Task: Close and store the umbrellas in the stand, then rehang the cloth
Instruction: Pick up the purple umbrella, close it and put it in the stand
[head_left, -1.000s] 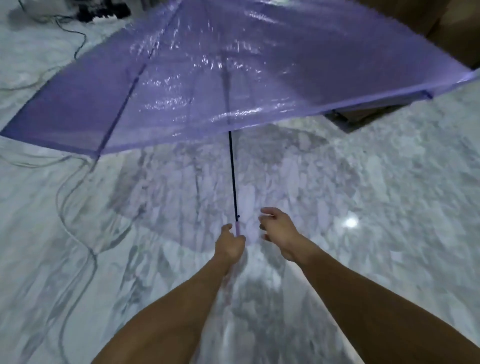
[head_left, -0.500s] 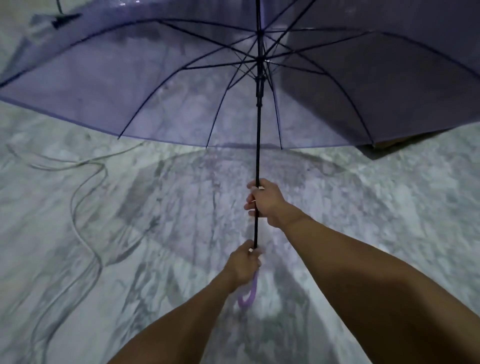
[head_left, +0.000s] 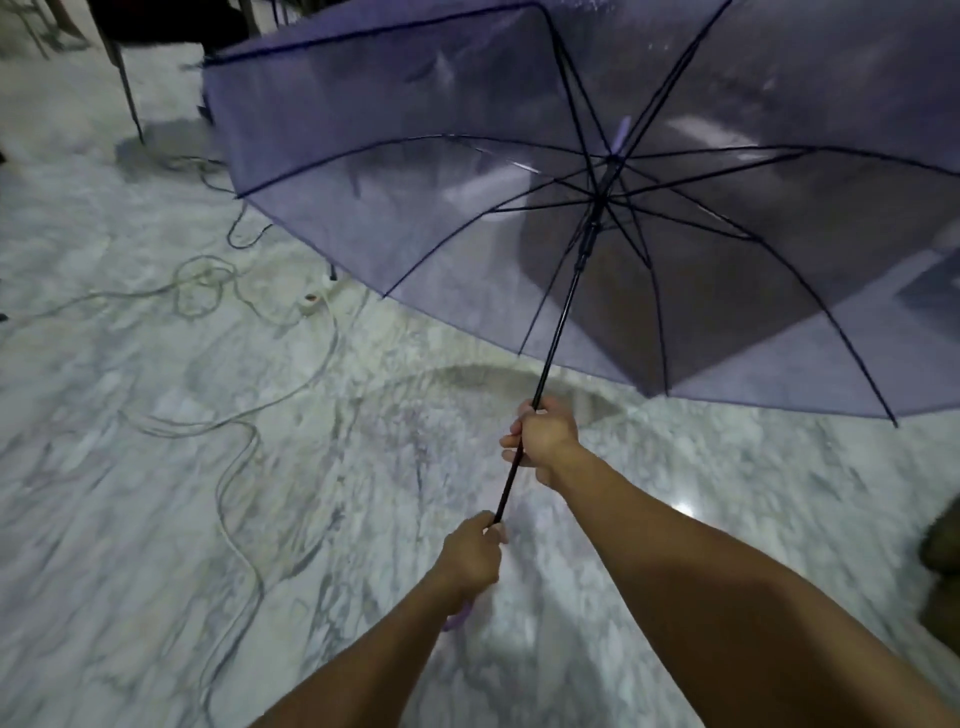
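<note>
— Umbrella: where is it, and how does it look?
— Open, tilted up to the right over the marble floor; see-through purple canopy, black ribs and a black shaft. No writing can be read on it.
— And the hands?
— Left hand is closed round the purple handle at the shaft's low end. Right hand, higher up, is wrapped round the shaft.

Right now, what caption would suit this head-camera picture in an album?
Both hands grip an open purple umbrella over a marble floor: left hand at the handle, right hand higher on the shaft.
</note>
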